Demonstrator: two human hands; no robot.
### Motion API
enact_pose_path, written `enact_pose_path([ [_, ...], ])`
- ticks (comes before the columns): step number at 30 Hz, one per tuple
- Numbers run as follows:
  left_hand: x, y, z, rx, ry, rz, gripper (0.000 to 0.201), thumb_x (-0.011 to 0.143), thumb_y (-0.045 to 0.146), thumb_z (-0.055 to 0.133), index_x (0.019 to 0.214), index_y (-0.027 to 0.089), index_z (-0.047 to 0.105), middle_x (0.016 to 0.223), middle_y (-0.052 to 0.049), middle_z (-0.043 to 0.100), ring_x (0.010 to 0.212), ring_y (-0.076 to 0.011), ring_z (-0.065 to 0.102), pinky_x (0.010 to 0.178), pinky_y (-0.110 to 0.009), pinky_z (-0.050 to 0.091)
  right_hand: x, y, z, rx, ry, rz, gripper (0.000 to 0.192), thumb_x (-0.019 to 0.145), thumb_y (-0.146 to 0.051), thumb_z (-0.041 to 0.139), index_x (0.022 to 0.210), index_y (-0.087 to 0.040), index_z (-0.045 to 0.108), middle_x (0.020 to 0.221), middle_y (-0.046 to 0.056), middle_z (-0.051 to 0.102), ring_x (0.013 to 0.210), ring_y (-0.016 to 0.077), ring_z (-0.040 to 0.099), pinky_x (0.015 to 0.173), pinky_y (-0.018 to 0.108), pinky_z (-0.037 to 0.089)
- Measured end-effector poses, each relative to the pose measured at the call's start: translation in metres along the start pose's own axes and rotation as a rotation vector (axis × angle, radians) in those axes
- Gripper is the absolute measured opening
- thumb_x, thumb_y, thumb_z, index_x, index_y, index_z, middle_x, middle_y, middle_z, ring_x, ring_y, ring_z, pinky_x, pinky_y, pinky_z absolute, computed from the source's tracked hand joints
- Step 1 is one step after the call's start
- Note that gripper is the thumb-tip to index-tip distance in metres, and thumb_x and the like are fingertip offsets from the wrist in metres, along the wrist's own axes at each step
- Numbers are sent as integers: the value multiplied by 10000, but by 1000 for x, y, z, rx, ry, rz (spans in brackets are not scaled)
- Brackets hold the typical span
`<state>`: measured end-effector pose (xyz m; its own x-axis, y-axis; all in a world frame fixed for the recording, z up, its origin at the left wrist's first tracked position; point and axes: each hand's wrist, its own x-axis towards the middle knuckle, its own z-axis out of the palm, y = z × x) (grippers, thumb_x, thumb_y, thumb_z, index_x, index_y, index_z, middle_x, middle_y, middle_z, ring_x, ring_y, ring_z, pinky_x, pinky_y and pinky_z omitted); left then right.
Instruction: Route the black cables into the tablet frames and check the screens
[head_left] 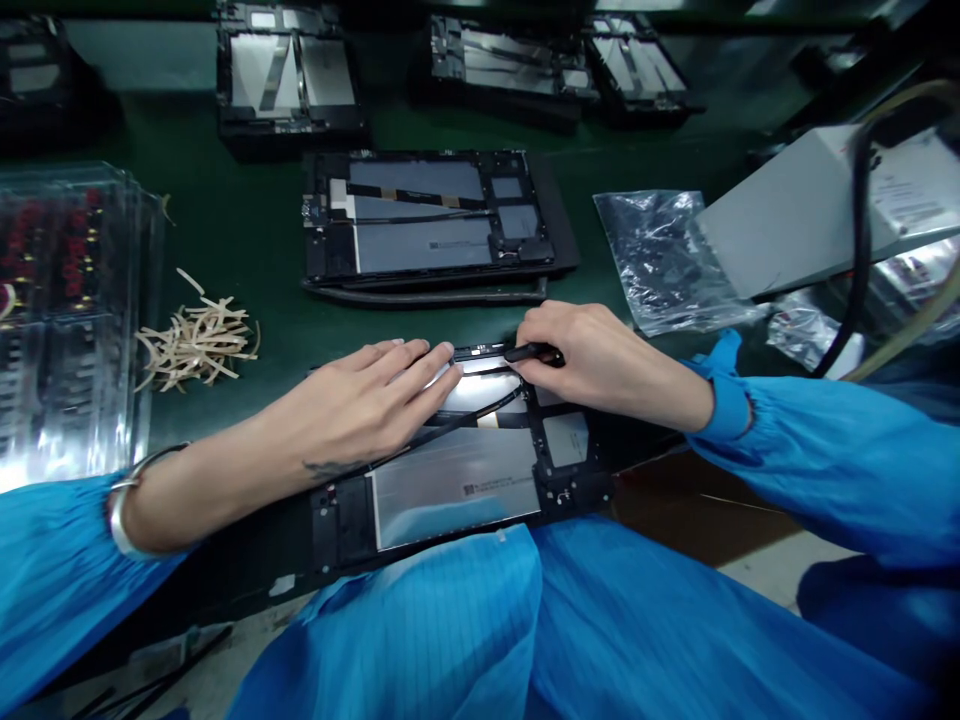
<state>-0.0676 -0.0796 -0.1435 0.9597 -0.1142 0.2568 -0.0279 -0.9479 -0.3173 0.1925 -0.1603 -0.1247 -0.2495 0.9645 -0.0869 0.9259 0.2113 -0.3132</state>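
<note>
**Both hands on the opened tablet at the near edge**

Right now an opened tablet (465,480), its back removed and its silvery battery showing, lies at the near edge of the green surface (247,230), partly over the person's blue-gowned lap. The left hand (367,405) rests flat on the tablet's upper left part — fingers stretched out and pressed down, gripping nothing, with the fingertips reaching the bright area near the top rim. The right hand (600,360) sits at the upper right corner of the same tablet, its fingers curled around a thin black tool (532,352) that lies along the top rim and points toward the left hand. A black cable (480,412) runs across the tablet between the two hands.

Just beyond, a second opened tablet (435,220) lies on the surface, with more units (289,75) further back. To the left lie a heap of tan strips (199,340) and a clear plastic tray (67,310) — to the right, a crinkled plastic bag (664,255) and a grey box (802,205).
</note>
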Motion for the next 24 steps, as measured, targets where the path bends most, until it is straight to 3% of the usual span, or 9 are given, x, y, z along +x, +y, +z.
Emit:
enact_pose_path([
  [5, 1, 0, 0, 6, -11, -4, 373, 980, 58, 443, 1320, 13, 591, 1305, -221, 638, 1126, -343, 661, 908, -442, 584, -1, 0, 2, -18, 4, -10, 122, 906, -189, 569, 810, -134, 621, 801, 44, 610, 764, 161, 512, 613, 283, 277],
  [11, 16, -6, -4, 31, -27, 41, 386, 961, 18, 415, 1296, 25, 607, 1166, -202, 676, 1022, -309, 684, 771, -381, 574, 0, 3, 3, -38, 16, -31, 108, 898, -170, 577, 805, -139, 622, 788, 46, 598, 752, 167, 511, 608, 286, 304],
  [13, 25, -5, -4, 42, -50, 33, 405, 969, 32, 389, 1316, 48, 598, 1107, -184, 676, 976, -302, 682, 709, -368, 548, -4, 1, 2, -73, 98, -76, 100, 896, -158, 579, 820, -140, 641, 818, 65, 614, 785, 191, 525, 632, 301, 339],
  [15, 35, -3, -3, 53, -54, 13, 401, 981, 70, 392, 1322, 86, 603, 1022, -151, 665, 897, -289, 670, 658, -361, 510, -15, -7, 0, -38, 313, -129, 104, 915, -168, 584, 880, -151, 680, 875, 81, 647, 837, 214, 551, 692, 329, 392],
  [18, 45, -5, 1, 42, -68, 25, 384, 991, 114, 408, 1308, 138, 624, 920, -107, 631, 793, -257, 629, 629, -346, 455, -41, -33, 4, 387, 552, -159, 200, 998, -263, 545, 1053, -200, 727, 856, 48, 683, 797, 187, 604, 747, 341, 461],
  [21, 45, -16, 9, -96, -155, -6, 453, 995, 117, 388, 1423, 159, 532, 979, -105, 633, 753, -216, 603, 626, -317, 421, -65, -65, 24, 902, 493, -181, 411, 1065, -439, 392, 1137, -228, 737, 866, 45, 705, 827, 187, 647, 771, 359, 512],
  [24, 43, -34, 18, -413, -225, -217, 377, 1029, 221, 390, 1334, 152, 600, 1011, -98, 656, 776, -181, 617, 642, -276, 418, -73, -84, 50, 953, 486, -194, 584, 1050, -578, 301, 1080, -237, 774, 812, 49, 654, 770, 180, 590, 726, 366, 496],
])
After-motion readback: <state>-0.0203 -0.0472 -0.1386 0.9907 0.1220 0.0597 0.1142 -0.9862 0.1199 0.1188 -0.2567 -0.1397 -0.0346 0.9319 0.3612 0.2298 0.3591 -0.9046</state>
